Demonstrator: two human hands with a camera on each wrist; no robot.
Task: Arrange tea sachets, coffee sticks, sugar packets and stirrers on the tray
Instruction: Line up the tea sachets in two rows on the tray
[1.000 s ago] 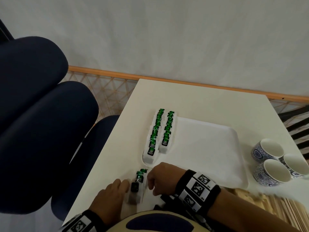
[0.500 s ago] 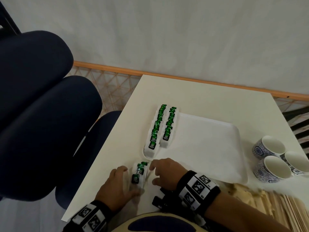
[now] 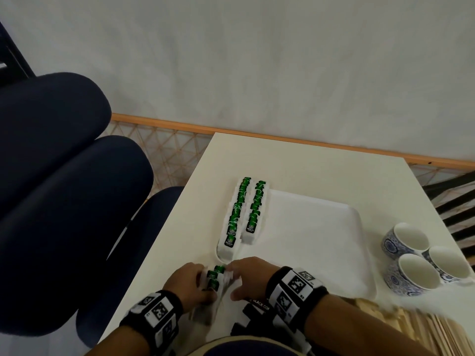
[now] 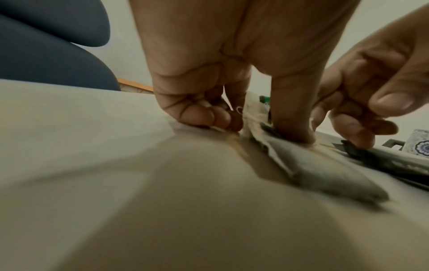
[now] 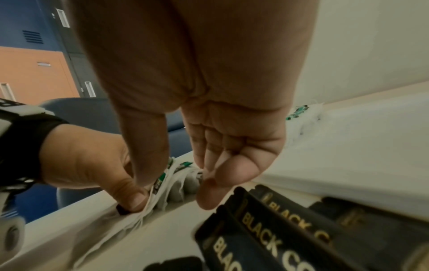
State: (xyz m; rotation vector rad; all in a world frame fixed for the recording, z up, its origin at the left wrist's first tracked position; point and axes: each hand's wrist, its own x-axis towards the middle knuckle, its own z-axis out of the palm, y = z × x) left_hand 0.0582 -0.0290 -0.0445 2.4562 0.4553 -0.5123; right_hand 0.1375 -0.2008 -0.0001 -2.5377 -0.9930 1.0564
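Observation:
A white tray (image 3: 311, 242) lies on the table, with two rows of green tea sachets (image 3: 241, 214) along its left side. Just in front of its near-left corner, a small bunch of tea sachets (image 3: 214, 277) stands on edge between both hands. My left hand (image 3: 205, 286) grips it from the left, its thumb (image 4: 292, 126) pressing down on the white sachets (image 4: 254, 111). My right hand (image 3: 231, 281) closes on it from the right, with curled fingers (image 5: 216, 176) against the sachets (image 5: 173, 178). Black coffee sticks (image 5: 274, 231) lie under my right wrist.
Three blue-patterned cups (image 3: 416, 260) stand right of the tray. Wooden stirrers (image 3: 411, 327) are heaped at the near right edge. Dark blue chairs (image 3: 64, 201) crowd the table's left edge. The tray's middle and right are bare.
Both hands have closed in on the loose sachets and gathered them upright. The bunch has shifted slightly toward the tray's near corner.

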